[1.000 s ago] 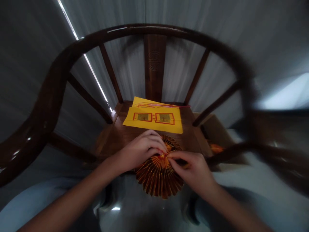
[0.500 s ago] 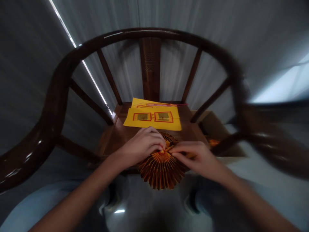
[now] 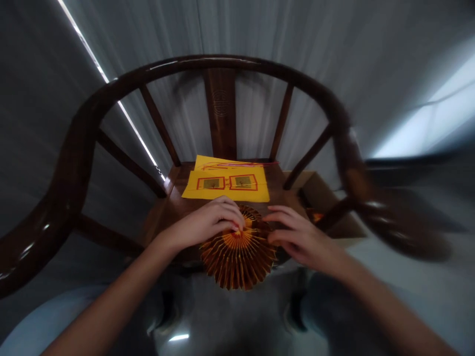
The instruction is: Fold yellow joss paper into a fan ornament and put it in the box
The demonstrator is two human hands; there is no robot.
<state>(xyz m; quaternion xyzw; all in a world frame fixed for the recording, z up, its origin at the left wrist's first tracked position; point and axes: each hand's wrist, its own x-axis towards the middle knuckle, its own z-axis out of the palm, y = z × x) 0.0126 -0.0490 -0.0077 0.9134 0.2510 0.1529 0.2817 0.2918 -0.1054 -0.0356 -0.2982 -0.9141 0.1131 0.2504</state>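
Note:
A round pleated paper fan (image 3: 239, 262), red-brown with yellow edges, extends over the front edge of the wooden chair seat (image 3: 176, 210). My left hand (image 3: 213, 222) pinches it near its yellow centre. At the fan's right edge is my right hand (image 3: 299, 237), its fingers apart and curved; whether the fingertips touch the pleats is hard to tell. Behind the fan lie yellow paper sheets (image 3: 189, 192) with red frames and gold squares. Thin red and pink strands (image 3: 241, 163) rest across the rear sheet.
The chair's curved dark armrest (image 3: 218, 62) and its spindles surround the seat. Right of the seat, lower down, stands a cardboard box (image 3: 345, 225) with something orange inside. My legs are below on both sides.
My right hand has opened and moved from the fan's centre to its right edge. My left hand still pinches the centre. The whole view has shifted slightly.

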